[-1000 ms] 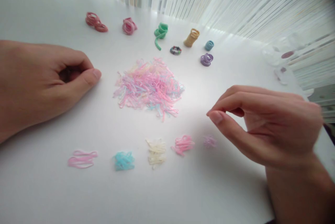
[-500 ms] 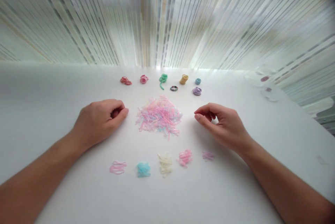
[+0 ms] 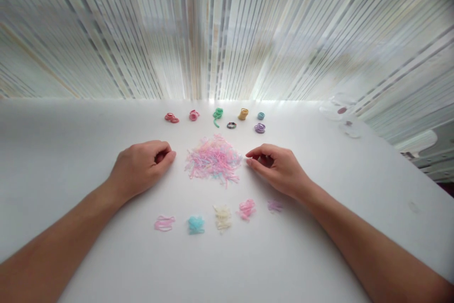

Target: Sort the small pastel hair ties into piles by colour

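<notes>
A mixed heap of small pastel elastic bands [image 3: 214,160] lies on the white table between my hands. My left hand [image 3: 145,166] rests on the table just left of the heap, fingers curled in, with nothing seen in it. At the heap's right edge is my right hand [image 3: 276,166], thumb and forefinger slightly apart and pointing at the bands, nothing visible between them. Nearer me are small sorted piles: light pink bands [image 3: 164,223], blue bands [image 3: 196,225], cream bands [image 3: 222,218], pink bands [image 3: 247,209] and lilac bands [image 3: 275,206].
Along the back lie a red coil [image 3: 171,117], a pink coil [image 3: 194,115], a green coil [image 3: 217,114], a yellow coil [image 3: 243,114], a blue coil [image 3: 261,116], a purple coil [image 3: 260,128] and a dark beaded ring [image 3: 231,125]. Clear round lids [image 3: 349,129] stand far right, by a string curtain [image 3: 198,33].
My right hand has moved left, up to the heap's edge, its fingertips a little closer to the bands. My left hand stays by the heap. The view has shifted slightly.
</notes>
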The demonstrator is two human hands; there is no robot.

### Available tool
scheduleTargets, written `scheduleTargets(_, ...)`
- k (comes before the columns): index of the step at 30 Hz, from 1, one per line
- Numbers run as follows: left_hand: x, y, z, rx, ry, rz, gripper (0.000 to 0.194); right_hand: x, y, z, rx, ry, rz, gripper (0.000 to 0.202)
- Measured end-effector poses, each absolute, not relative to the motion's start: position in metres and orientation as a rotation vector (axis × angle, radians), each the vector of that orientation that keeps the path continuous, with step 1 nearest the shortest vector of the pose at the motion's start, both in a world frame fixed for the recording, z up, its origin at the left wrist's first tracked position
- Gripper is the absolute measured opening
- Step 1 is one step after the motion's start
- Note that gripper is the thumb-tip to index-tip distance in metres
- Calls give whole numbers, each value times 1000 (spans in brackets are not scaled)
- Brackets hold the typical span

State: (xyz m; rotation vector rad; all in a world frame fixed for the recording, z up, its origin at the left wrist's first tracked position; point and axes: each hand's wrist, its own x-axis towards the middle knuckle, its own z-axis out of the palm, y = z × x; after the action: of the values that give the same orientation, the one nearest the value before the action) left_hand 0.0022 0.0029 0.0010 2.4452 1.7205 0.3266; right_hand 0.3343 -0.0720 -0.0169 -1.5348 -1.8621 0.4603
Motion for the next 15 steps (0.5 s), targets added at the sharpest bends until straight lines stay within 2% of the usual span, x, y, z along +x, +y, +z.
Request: scheduleTargets(15,4,4,1,2430,1762,316,35,328,-62,-16,-1470,-1987,472,9)
